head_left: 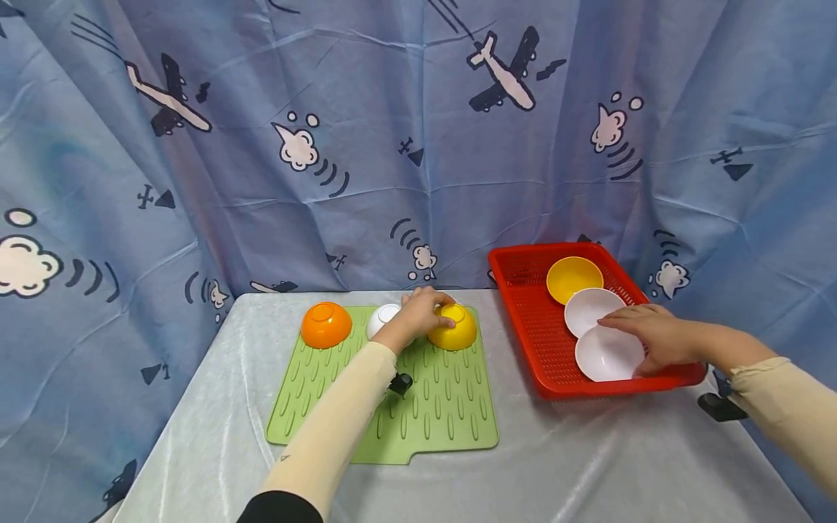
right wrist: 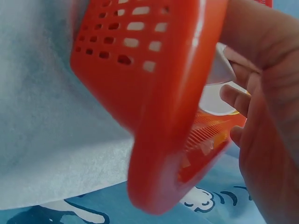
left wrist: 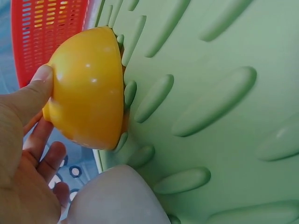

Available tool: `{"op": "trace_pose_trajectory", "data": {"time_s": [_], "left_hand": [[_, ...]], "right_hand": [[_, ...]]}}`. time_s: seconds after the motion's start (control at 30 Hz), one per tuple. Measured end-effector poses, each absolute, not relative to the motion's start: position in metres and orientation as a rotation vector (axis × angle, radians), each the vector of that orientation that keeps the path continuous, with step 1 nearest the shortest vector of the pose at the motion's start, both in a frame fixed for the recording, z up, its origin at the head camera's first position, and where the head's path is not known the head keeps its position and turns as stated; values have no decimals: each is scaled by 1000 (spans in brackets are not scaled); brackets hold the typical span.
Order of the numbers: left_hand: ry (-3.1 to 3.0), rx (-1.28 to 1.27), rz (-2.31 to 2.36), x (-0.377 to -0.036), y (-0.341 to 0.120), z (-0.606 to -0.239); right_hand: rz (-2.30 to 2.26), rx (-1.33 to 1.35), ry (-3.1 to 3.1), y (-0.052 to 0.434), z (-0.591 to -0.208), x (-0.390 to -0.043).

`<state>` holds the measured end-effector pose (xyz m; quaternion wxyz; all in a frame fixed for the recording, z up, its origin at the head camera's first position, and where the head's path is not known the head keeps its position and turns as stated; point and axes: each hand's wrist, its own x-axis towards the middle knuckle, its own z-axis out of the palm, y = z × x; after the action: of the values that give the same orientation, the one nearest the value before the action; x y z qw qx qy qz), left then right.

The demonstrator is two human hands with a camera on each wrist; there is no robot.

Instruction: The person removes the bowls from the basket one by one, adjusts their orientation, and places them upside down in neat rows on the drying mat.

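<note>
Upside down on the green drying mat point(head_left: 451, 407) sits a yellow bowl point(head_left: 458, 333), and my left hand point(head_left: 418, 314) pinches its base between thumb and fingers. Just left of it a white bowl point(head_left: 381, 319), also bottom up, is partly hidden by that hand. An orange bowl point(head_left: 326, 327) lies upturned at the mat's far left corner. Inside the red basket point(head_left: 532, 341), my right hand point(head_left: 660, 338) grips the nearest white bowl point(head_left: 607, 356) by its rim. Behind that are another white bowl point(head_left: 588, 309) and a yellow bowl point(head_left: 572, 277), openings up.
The basket's raised rim point(right wrist: 159, 140) stands close beside the right hand in the right wrist view. A pale cloth covers the table point(head_left: 543, 465). A blue curtain point(head_left: 392, 145) with airplane prints hangs along the back and sides.
</note>
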<state>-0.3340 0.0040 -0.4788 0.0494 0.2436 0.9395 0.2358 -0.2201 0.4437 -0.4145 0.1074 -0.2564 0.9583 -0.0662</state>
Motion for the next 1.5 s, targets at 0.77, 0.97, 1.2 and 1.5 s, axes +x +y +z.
{"op": "trace_pose_trajectory", "data": {"time_s": [0.77,0.97,1.2,1.5], "left_hand": [[2867,738,671,-332,7,-479],[2879,744,667,-331,6,-477],[2886,742,653,-332,6,-475],[2885,744,675,-329,6,-476]], "right_hand": [[-447,-592,3023,439,-438,-205],[-697,-346,3148,424,-439,-197],[-883,-140,3235,395,-442,-184],[-1054,-123,3247,349,-424,-172]]}}
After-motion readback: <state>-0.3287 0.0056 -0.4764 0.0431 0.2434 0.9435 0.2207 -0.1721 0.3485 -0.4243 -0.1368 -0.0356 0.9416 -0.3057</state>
